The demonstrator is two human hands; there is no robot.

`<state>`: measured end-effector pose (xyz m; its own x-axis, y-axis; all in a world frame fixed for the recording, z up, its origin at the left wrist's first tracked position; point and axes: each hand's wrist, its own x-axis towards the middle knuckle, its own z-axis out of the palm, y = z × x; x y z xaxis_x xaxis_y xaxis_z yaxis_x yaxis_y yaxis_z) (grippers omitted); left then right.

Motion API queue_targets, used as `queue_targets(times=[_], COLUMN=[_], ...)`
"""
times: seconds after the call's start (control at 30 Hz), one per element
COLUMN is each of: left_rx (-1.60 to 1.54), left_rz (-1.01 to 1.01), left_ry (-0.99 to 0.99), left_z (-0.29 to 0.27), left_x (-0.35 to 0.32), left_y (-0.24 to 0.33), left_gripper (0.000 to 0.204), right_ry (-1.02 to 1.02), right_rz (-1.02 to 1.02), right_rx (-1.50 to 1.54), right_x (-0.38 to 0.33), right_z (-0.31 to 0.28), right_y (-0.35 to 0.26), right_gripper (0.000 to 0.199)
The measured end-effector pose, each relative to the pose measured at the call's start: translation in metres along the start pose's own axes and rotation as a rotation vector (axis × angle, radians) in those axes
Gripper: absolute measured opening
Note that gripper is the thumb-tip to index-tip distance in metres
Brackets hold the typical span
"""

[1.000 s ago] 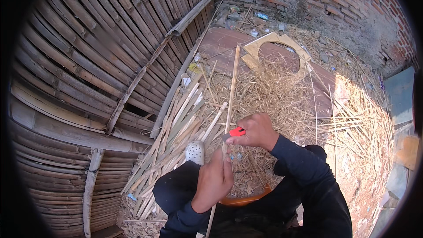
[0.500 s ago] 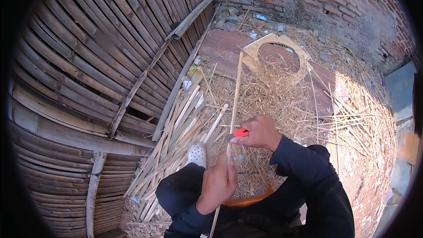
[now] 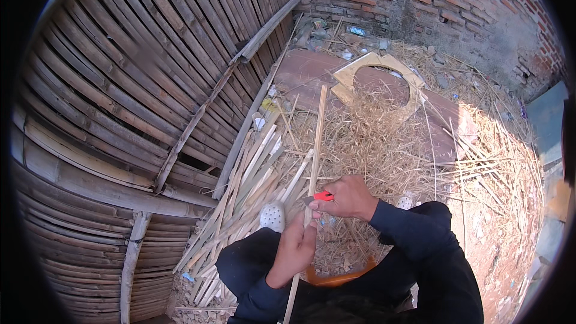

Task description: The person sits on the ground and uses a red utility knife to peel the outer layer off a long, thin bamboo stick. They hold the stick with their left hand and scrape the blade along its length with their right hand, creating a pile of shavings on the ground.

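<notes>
One pale strip (image 3: 318, 144) sits pinched in your left hand (image 3: 293, 251), red-handled knife (image 3: 324, 196) clenched in your right hand (image 3: 350, 198), blade (image 3: 309, 200) against strip

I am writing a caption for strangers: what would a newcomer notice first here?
Probably the bright red-handled knife in the right hand, its blade against the long pale strip that the left hand grips. Farther off, a board with a large round hole lies partly under shavings.

Counting one left hand (image 3: 295, 246), one right hand (image 3: 349, 198), one red-handled blade (image 3: 324, 196), one held strip (image 3: 317, 147), two white shoes (image 3: 272, 217), one holed board (image 3: 344, 83), one curved orange piece (image 3: 339, 280). Unable to count the overlapping loose strips (image 3: 246, 189) exactly.
</notes>
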<state>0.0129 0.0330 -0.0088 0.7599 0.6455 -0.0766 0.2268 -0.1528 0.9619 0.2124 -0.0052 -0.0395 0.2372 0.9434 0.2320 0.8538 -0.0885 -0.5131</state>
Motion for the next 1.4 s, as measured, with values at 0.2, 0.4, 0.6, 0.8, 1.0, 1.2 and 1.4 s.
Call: queue_targets(times=[0.2,0.4,0.6,0.8,1.0,1.2,1.4], left_rx=[-0.151,-0.038,0.015,0.069,0.058,0.068,0.088], left_rz=[-0.184,-0.043,-0.075,-0.103,0.001,-0.054,-0.027], left_ry=[-0.112,-0.025,-0.005,-0.065,-0.008,-0.053,-0.062], left_z=[0.005,0.000,-0.006,-0.001,-0.004,-0.005,-0.001], left_x=[-0.010,-0.009,-0.009,-0.015,-0.012,-0.013,-0.021], left_y=[0.008,0.000,0.013,0.019,0.012,0.021,0.017], left_gripper=[0.019,0.020,0.021,0.020,0.020,0.020,0.021], right_ry=[-0.023,-0.007,-0.072,0.049,0.010,-0.001,0.139], right_rz=[0.231,0.094,0.033,0.139,-0.090,0.098,0.030], right_rx=[-0.108,-0.105,-0.090,-0.016,-0.041,-0.071,-0.112], right_x=[0.021,0.005,-0.002,0.015,-0.003,0.013,0.022], right_z=[-0.021,-0.010,-0.005,-0.012,-0.004,-0.013,-0.018], right_y=[0.031,0.008,-0.007,0.018,-0.009,0.012,0.037], right_gripper=[0.070,0.065,0.065,0.065,0.066,0.070,0.067])
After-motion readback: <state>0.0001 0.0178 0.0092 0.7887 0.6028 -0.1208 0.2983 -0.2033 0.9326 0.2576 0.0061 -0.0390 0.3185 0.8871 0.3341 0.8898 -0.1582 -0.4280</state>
